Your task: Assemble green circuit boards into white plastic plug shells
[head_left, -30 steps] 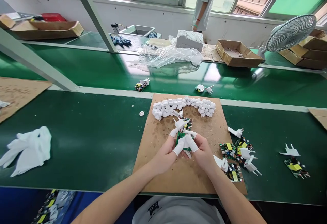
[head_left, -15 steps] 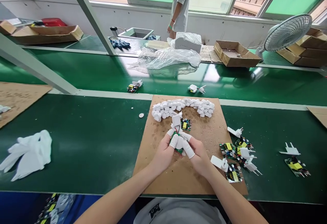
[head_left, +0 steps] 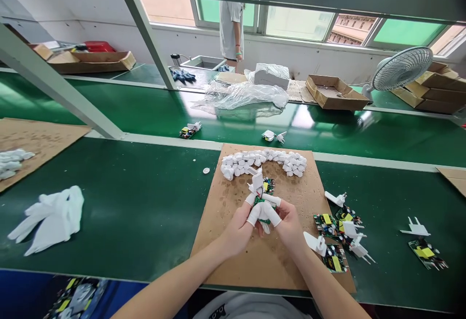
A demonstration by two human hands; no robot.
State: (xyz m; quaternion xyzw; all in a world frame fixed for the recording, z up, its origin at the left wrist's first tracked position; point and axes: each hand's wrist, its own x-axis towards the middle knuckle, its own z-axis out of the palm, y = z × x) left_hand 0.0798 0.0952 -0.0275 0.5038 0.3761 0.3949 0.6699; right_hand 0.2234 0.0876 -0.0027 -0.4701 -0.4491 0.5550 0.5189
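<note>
Both hands wear white finger cots and meet over the cardboard sheet (head_left: pixel 233 260). My left hand (head_left: pixel 236 226) and my right hand (head_left: pixel 287 222) are closed on one green circuit board (head_left: pixel 260 202), gripping it from either side with the thumbs on top. A white plug housing (head_left: pixel 257 181) hangs off the board's far end by thin wires. Just behind it lies another circuit board (head_left: pixel 270 184), partly hidden. Small white round pieces (head_left: pixel 240 163) are heaped in an arc at the sheet's far end.
Several boards with white plugs (head_left: pixel 331 226) lie at the sheet's right edge, and one more board (head_left: pixel 425 253) farther right. A white glove (head_left: pixel 54 217) rests on the left. Beyond the pale rail, boards sit on the green belt (head_left: pixel 153 115). A person (head_left: pixel 231 32) stands by the windows.
The view has tilted up and shifted a little. My thumbs have come together over the board, which stays in both hands. The person at the back has moved left and turned.
</note>
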